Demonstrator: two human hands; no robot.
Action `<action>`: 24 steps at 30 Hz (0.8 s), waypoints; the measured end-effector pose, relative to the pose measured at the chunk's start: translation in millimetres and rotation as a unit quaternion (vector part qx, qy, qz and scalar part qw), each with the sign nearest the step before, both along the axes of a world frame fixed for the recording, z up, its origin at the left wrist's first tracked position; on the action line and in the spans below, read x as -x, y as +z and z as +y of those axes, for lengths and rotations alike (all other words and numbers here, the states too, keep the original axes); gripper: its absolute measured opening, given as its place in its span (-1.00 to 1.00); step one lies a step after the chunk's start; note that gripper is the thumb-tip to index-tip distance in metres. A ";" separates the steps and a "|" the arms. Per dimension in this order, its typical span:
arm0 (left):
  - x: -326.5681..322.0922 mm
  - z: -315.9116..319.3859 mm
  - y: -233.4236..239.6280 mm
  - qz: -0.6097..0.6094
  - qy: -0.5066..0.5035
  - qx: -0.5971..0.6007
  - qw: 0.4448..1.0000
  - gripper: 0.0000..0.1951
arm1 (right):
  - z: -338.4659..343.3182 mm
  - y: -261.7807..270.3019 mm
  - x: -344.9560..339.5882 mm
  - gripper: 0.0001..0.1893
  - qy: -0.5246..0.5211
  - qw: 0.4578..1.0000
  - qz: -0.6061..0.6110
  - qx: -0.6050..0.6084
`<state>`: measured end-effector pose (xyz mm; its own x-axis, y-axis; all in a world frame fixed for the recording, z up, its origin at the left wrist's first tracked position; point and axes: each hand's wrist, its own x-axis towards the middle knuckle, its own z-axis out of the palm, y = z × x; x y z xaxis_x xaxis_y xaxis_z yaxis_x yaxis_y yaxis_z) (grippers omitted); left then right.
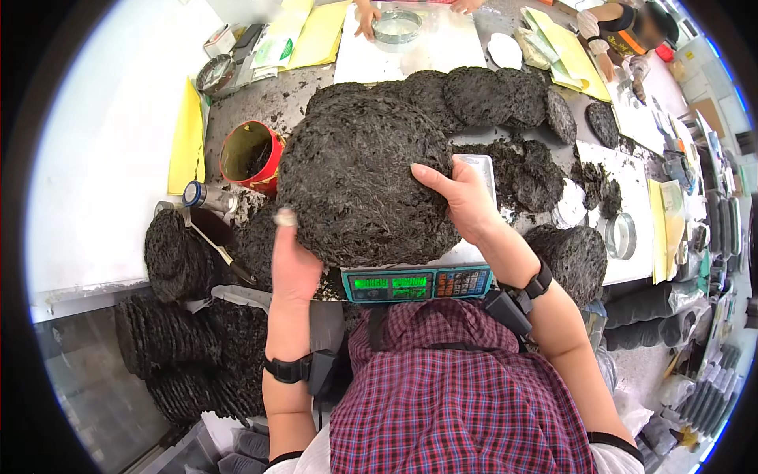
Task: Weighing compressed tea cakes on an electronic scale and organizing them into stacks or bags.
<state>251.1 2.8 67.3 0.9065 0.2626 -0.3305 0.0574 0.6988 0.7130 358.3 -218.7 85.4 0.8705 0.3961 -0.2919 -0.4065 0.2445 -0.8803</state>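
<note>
A large round cake of dark dried seaweed (367,183) is held in both hands above a digital scale (417,284). My left hand (296,266) grips its near left edge, thumb up, and the fingers are hidden behind the cake. On the right rim, my right hand (468,198) has its thumb on top, with most of its fingers out of sight underneath. The cake covers much of the scale's pan (477,169), so I cannot tell whether they touch. Green digits glow on the scale's display.
More seaweed cakes (479,98) lie in a row behind, with loose pieces (536,178) to the right. At left are a red tin (253,155), a brush (216,234), a lidded jar (210,197) and a seaweed cake (174,255). Co-workers' hands (367,21) are across the table.
</note>
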 end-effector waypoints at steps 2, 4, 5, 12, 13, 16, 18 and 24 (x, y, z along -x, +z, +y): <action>1.4 19.5 -10.0 -0.037 0.044 -0.151 0.987 -0.44 | -2.4 -18.6 3.6 -0.47 -0.036 0.999 -0.010 0.007; 21.1 68.1 -68.2 0.054 0.132 -0.395 0.907 -0.40 | -11.9 -50.1 11.3 -0.46 -0.041 0.989 -0.067 0.129; 38.6 100.1 -108.8 0.115 0.177 -0.538 0.816 -0.37 | -18.6 -67.8 15.2 -0.46 -0.045 0.961 -0.125 0.244; 87.8 117.4 -201.6 0.268 0.199 -0.459 0.823 -0.17 | -166.2 -123.2 32.1 -0.48 -0.269 0.951 0.067 0.140; 89.5 104.0 -189.1 0.284 0.206 -0.411 0.842 -0.16 | -182.0 -114.1 29.6 -0.49 -0.300 0.943 0.101 0.100; 126.5 125.4 -228.8 0.402 0.199 -0.423 0.788 -0.14 | -222.6 -63.2 1.3 -0.45 -0.372 0.924 -0.015 0.089; 106.1 111.8 -217.3 0.434 0.197 -0.449 0.755 -0.14 | -265.9 -35.2 -45.3 -0.48 -0.477 0.877 -0.052 -0.006; 76.6 101.4 -194.8 0.597 0.109 -0.589 0.533 -0.14 | -399.3 -58.9 -170.7 -0.55 -0.542 0.837 0.050 -0.064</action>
